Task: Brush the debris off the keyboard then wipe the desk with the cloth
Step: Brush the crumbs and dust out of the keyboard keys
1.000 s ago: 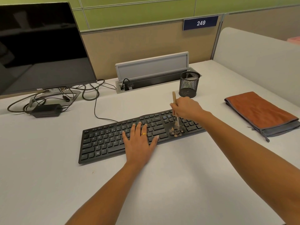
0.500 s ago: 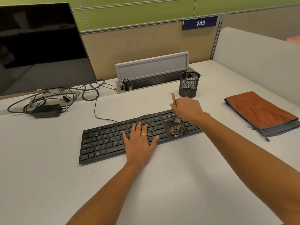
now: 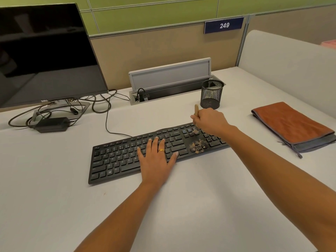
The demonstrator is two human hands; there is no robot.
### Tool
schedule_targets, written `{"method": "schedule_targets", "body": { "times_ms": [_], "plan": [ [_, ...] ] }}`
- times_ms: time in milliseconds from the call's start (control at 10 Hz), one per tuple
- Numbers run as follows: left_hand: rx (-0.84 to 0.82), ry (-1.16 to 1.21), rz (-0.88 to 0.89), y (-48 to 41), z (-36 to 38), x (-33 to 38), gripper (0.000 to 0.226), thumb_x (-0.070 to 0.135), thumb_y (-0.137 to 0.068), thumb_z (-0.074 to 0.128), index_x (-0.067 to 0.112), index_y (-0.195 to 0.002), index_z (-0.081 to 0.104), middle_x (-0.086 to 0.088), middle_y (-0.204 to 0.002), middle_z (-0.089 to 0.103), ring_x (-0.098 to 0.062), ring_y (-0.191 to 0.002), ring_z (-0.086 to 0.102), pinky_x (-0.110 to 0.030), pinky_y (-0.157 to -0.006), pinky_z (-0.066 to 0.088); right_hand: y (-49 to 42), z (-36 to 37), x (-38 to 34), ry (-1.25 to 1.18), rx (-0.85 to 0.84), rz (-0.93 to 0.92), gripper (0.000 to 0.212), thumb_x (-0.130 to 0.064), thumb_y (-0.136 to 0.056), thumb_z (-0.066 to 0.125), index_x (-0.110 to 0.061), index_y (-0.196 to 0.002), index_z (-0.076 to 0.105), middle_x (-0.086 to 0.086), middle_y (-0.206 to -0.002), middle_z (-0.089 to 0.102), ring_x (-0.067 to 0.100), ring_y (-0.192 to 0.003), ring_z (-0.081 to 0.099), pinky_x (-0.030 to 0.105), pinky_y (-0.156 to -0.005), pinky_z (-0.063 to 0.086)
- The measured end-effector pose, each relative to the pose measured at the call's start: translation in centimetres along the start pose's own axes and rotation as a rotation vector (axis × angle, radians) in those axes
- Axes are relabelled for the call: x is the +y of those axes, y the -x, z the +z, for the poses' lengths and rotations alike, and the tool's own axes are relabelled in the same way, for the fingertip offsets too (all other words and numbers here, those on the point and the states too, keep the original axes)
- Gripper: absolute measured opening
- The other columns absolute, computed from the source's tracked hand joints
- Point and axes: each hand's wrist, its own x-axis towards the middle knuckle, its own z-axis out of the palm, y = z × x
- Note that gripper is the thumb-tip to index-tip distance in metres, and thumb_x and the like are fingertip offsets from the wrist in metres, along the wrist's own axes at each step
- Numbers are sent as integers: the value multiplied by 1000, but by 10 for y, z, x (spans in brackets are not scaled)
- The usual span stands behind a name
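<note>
On the white surface (image 3: 200, 206), the black keyboard (image 3: 118, 160) lies across the middle, its right end angled farther away. Well apart to the right, the orange cloth (image 3: 291, 122) lies folded with no hand on it, so the wiping step looks not yet begun. The left hand (image 3: 156, 160) rests flat on the middle keys, its grip spread and fingers straight, apparently steadying the board. The right hand (image 3: 211, 120) is over the keyboard's far right part, its grip pinching the wooden handle of a small brush (image 3: 196, 110), whose bristles touch the keys just beyond the dirt. The debris (image 3: 198, 145), a tan crumbly patch, sits on the keys near the right end, toward the near edge. I judge the brushing under way but far from done: the patch has to come off the keys, then comes all the cloth work.
</note>
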Motion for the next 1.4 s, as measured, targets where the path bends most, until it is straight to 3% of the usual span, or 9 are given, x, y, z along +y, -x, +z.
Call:
{"method": "schedule_targets", "body": {
  "times_ms": [200,400,600,800,1000,1100,1300,1400],
  "plan": [
    [-5,7,2,0,0,0,70,63,-95,20,23,-152,16,2,-160,10,-16,-148,0,-51,-116,1,-1,-1,2,-13,112,30,44,-34,-100,33,-4,-97,65,16,-96,66,31,-90,60,34,-71,41],
    [1,18,1,0,0,-1,70,63,-95,21,23,-152,16,2,-160,11,-17,-148,1,-51,-116,1,-1,4,4,-40,11,31,43,-34,-100,35,-4,-101,65,15,-97,67,29,-89,62,32,-70,42],
    [-14,3,-1,0,-1,0,70,63,-95,19,23,-152,15,2,-160,10,-17,-148,0,-51,-116,1,-4,3,-5,-2,20,28,42,-31,-100,36,0,-106,63,18,-100,65,31,-90,60,30,-68,37],
    [-13,2,-3,0,0,0,70,64,-94,19,23,-152,14,2,-160,9,-16,-148,0,-51,-116,0,-5,4,-1,-67,-60,37,40,-32,-99,38,-3,-101,66,16,-99,67,29,-88,62,33,-72,44],
    [-6,0,-3,0,0,0,70,64,-94,19,23,-152,15,2,-160,10,-16,-148,1,-51,-116,1,-7,0,-9,20,-9,35,40,-28,-100,36,2,-108,61,20,-105,63,34,-92,60,33,-72,42],
    [-3,-11,-4,0,1,-1,71,64,-94,19,23,-152,16,2,-160,11,-16,-147,2,-51,-116,1,-10,-2,-10,-96,48,38,43,-32,-100,37,0,-103,65,18,-102,67,33,-92,63,38,-78,48],
    [0,-7,-4,-1,0,0,70,64,-94,19,23,-152,16,2,-160,11,-16,-147,2,-51,-116,2,-6,1,-7,-34,-123,51,41,-35,-99,37,-3,-99,63,15,-101,66,32,-92,62,37,-76,45],
    [-2,-8,-1,0,0,0,71,64,-94,19,23,-152,15,2,-160,11,-17,-147,2,-51,-116,2,-6,-1,-5,-22,-108,49,40,-35,-99,37,-6,-96,64,12,-98,66,29,-89,61,34,-73,42]
  ]
}}
